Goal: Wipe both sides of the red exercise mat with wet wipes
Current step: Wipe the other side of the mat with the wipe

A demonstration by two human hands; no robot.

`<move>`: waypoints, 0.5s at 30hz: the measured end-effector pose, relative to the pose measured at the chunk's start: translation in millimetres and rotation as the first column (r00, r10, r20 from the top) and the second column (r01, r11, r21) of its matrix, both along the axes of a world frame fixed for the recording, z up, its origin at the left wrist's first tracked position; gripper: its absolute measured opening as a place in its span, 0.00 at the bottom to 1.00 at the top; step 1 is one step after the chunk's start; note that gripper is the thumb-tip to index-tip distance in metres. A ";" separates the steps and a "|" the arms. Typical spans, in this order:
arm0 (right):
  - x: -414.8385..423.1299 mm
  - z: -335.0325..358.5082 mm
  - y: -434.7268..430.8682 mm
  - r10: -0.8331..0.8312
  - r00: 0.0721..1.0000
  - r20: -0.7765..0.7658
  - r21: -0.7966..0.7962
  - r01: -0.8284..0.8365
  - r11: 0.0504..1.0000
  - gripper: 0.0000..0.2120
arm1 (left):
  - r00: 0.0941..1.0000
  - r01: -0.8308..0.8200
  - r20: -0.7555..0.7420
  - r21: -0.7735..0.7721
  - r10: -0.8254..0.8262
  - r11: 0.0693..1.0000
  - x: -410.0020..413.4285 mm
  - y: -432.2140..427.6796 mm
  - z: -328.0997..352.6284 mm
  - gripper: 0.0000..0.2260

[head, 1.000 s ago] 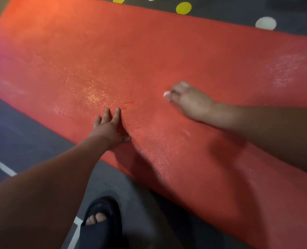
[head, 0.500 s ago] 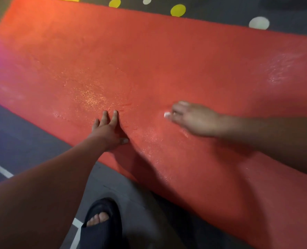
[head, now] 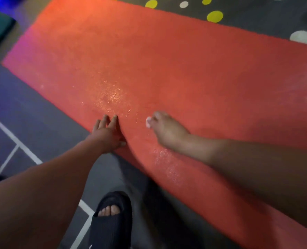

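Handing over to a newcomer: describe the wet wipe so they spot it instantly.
Find the long red exercise mat lying on the dark floor. Near its front edge two hands press down; the right hand covers the wet wipe, a small white wad showing at its fingertips. The left hand lies flat, empty.

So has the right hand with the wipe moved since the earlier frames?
Yes. The right hand slid its wet wipe across the red mat toward the planted left hand, closing most of the gap.

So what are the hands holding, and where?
The right hand presses a wadded white wet wipe under its fingertips. The left hand holds nothing, flat on the red mat.
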State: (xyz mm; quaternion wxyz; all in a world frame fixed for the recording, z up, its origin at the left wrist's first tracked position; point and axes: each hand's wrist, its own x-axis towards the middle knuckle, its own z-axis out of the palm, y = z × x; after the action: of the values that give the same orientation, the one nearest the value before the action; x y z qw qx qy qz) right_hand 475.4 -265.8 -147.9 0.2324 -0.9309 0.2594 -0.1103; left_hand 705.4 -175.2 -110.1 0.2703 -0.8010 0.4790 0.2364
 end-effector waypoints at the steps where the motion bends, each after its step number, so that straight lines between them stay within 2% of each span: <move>1: 0.8 5.2 27.4 0.235 0.972 0.009 -0.004 -0.235 0.972 0.10 | 0.998 -0.063 -0.008 -0.036 0.063 0.997 7.5 6.1 -6.3 0.55; 3: -7.1 6.7 51.7 0.526 0.849 -0.049 -0.048 -0.528 0.848 0.14 | 0.994 -0.104 -0.042 -0.077 0.101 0.992 9.7 10.4 -10.9 0.58; 4: -4.5 3.5 45.0 0.566 0.823 -0.050 -0.137 -0.567 0.812 0.18 | 0.989 -0.136 -0.070 -0.073 0.131 0.988 11.0 13.5 -9.8 0.58; 5: -3.2 0.3 26.8 0.547 0.836 -0.044 -0.231 -0.541 0.809 0.22 | 0.986 -0.145 -0.095 -0.081 0.137 0.986 8.9 12.5 -6.5 0.58; 6: -2.0 -5.7 2.8 0.457 0.887 -0.068 -0.263 -0.458 0.849 0.25 | 0.985 -0.150 -0.103 -0.084 0.141 0.985 9.7 11.5 -6.0 0.57; 7: -0.9 -9.8 -23.7 0.317 0.943 -0.098 -0.261 -0.332 0.907 0.23 | 0.985 -0.142 -0.112 -0.094 0.132 0.985 12.6 11.3 -6.5 0.57; 8: -1.8 -12.6 -46.9 0.102 0.991 -0.087 -0.250 -0.121 0.961 0.17 | 0.983 -0.142 -0.126 -0.091 0.130 0.986 15.4 12.0 -6.6 0.57; 9: -3.0 -13.5 -64.9 -0.102 0.993 -0.065 -0.217 0.086 0.972 0.11 | 0.982 -0.136 -0.141 -0.086 0.123 0.987 18.3 13.2 -7.6 0.56; 10: -2.5 -15.1 -74.2 -0.241 0.970 -0.032 -0.192 0.231 0.954 0.09 | 0.982 -0.135 -0.147 -0.077 0.123 0.988 19.5 14.0 -8.0 0.55; 11: 0.7 -14.0 -73.7 -0.299 0.953 -0.041 -0.150 0.290 0.945 0.10 | 0.982 -0.128 -0.152 -0.077 0.115 0.989 19.9 13.8 -7.7 0.55; 13: 5.5 -11.4 -42.5 -0.217 0.972 -0.092 -0.103 0.207 0.973 0.16 | 0.980 -0.131 -0.158 -0.068 0.119 0.989 17.8 12.7 -5.2 0.55; 15: -1.9 -4.0 6.6 0.043 0.998 -0.054 -0.005 -0.044 0.999 0.20 | 0.979 -0.138 -0.155 -0.052 0.129 0.989 14.6 9.4 -2.9 0.55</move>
State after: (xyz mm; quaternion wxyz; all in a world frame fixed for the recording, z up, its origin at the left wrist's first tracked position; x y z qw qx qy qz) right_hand 473.5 -259.2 -151.9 0.2249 -0.9397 0.2449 -0.0806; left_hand 720.0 -165.8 -113.0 0.1917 -0.8192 0.4503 0.2990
